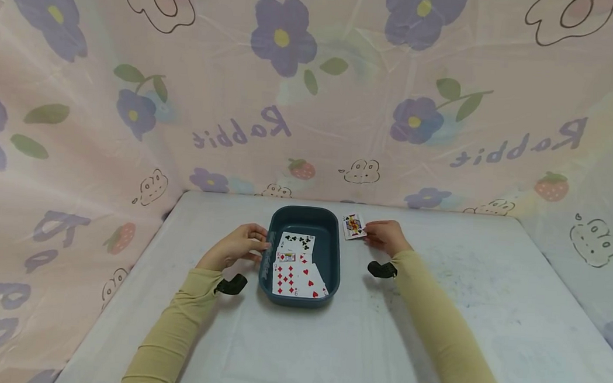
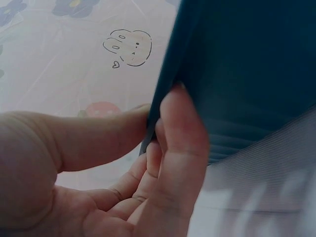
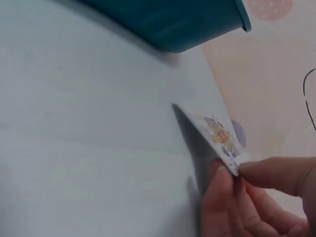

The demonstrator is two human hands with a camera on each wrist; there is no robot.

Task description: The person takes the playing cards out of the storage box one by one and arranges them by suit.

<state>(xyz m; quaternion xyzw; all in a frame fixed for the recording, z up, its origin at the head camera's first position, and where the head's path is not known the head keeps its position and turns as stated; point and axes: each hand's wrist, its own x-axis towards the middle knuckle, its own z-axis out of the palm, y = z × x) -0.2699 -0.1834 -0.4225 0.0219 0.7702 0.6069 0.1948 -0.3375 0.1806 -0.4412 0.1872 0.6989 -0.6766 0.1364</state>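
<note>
Teal tray (image 1: pixel 334 257), nine o'clock of my right grip (image 1: pixel 385 235) pinching a card (image 1: pixel 354 226); left grip (image 1: pixel 237 247) clasps its rim.

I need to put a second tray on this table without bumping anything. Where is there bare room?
The table is bare right of the right hand, out to its right edge, and in the near strip between the sleeves below the tray. It is crowded mid-table: the left hand grips the tray's rim, cards fill the tray, and the face card is pinched beside it.
</note>
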